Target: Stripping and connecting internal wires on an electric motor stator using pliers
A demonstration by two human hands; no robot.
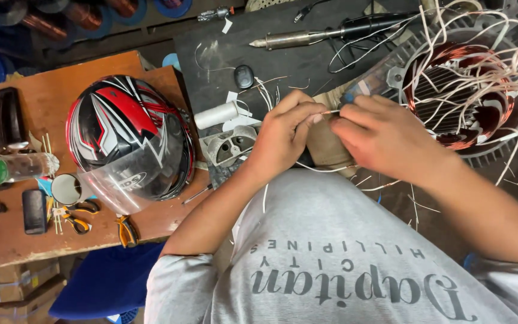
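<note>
— Pinching now, both hands meeting over the lap, just this side of the counter [223,78]. Left hand [283,135] has thumb and forefinger closed on a thin wire end [331,111], and the right hand [385,141] has its fingertips clamped on the same strand from the other side.

— So both grips are shut on that one wire?

— Both shut on it, yes, almost touching each other. The strand runs off to the right towards the motor stator [469,90], copper windings inside, pale sleeved leads spilling over its rim in a tangle.

— Risk here?

— I'd say the thin end could snap or fray if the fingers twist too hard, and a tug might drag neighbouring leads out of the stator. With so many loose white strands, grabbing the wrong one looks easy.

— Anything else nearby?

— Left of the hands, a small metal housing [232,147] and a white cylinder [217,115]. Further left, a red, black and white helmet [127,135] on a wooden table [49,96], pliers [127,231] by its edge. Farthest back, a soldering iron [307,37].
</note>
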